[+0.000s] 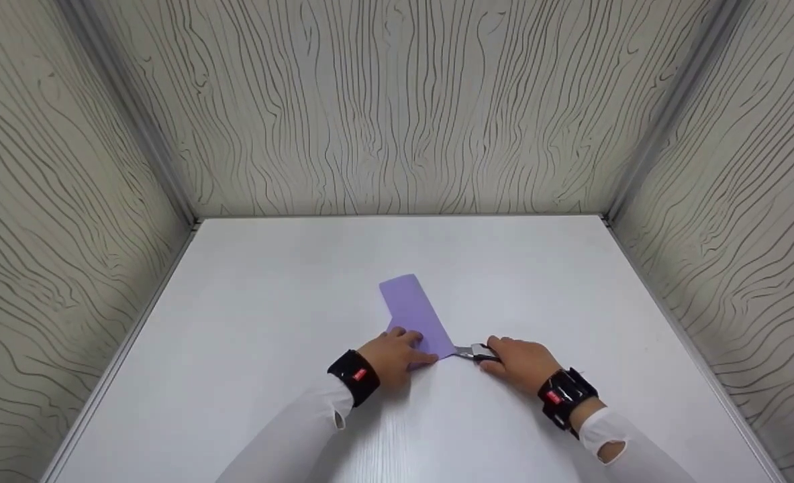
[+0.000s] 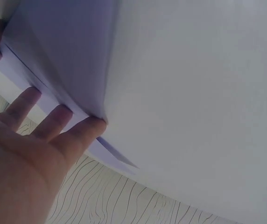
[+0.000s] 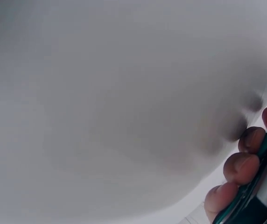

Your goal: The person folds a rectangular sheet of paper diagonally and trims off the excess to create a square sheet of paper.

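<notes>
A folded piece of purple paper (image 1: 410, 305) lies on the white table in the head view. My left hand (image 1: 391, 354) rests on its lower part with fingers spread. Up close in the left wrist view, the fingers (image 2: 80, 133) lie along the paper's folded edge, and one layer of the paper (image 2: 68, 42) stands up off the other. My right hand (image 1: 523, 362) grips a utility knife (image 1: 484, 352) with a dark and silver handle. Its grey blade meets the paper's lower right corner; whether it sits between the layers I cannot tell. Only the knife's handle (image 3: 264, 186) shows in the right wrist view.
The white table (image 1: 269, 282) extends on all sides of the hands. Wood-patterned panels (image 1: 397, 107) enclose it at the back and both sides, with grey metal strips (image 1: 135, 127) at the corners. Black bands (image 1: 354, 377) circle both wrists.
</notes>
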The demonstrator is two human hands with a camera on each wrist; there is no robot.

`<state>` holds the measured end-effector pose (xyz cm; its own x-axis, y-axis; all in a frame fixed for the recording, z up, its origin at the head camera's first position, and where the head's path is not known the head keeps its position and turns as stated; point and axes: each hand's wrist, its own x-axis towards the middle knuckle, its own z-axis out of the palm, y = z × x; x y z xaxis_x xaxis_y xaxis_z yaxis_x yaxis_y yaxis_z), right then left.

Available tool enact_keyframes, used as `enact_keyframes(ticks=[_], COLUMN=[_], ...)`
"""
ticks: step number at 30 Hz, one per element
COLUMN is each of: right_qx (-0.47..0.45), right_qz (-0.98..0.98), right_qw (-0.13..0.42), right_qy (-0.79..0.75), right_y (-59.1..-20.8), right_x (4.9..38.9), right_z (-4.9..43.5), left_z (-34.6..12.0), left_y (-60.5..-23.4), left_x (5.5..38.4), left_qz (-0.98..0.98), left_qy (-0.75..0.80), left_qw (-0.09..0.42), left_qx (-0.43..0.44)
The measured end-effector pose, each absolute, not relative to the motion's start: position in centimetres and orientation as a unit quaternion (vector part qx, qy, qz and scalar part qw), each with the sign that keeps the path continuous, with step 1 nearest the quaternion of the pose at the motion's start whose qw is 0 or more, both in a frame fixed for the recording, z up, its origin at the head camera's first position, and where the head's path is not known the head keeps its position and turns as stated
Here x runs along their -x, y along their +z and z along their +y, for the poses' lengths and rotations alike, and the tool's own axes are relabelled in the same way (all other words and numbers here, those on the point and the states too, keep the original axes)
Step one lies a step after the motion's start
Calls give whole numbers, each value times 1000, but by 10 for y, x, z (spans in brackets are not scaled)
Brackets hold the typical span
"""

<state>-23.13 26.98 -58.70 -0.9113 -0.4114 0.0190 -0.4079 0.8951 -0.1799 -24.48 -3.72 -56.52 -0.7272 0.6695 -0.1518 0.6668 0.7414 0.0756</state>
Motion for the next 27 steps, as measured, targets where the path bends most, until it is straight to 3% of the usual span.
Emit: enact_keyframes(ticks=[27], right_qx=[239], right_qz=[967], right_qw=[7], right_qy=[-85], right_y=[-596], right_x=[234], right_z=[272], left_z=[-47], left_y=[-567], left_x=[255], left_qz=[921], left_qy=[56], left_qw=[115], left_qx=[-367])
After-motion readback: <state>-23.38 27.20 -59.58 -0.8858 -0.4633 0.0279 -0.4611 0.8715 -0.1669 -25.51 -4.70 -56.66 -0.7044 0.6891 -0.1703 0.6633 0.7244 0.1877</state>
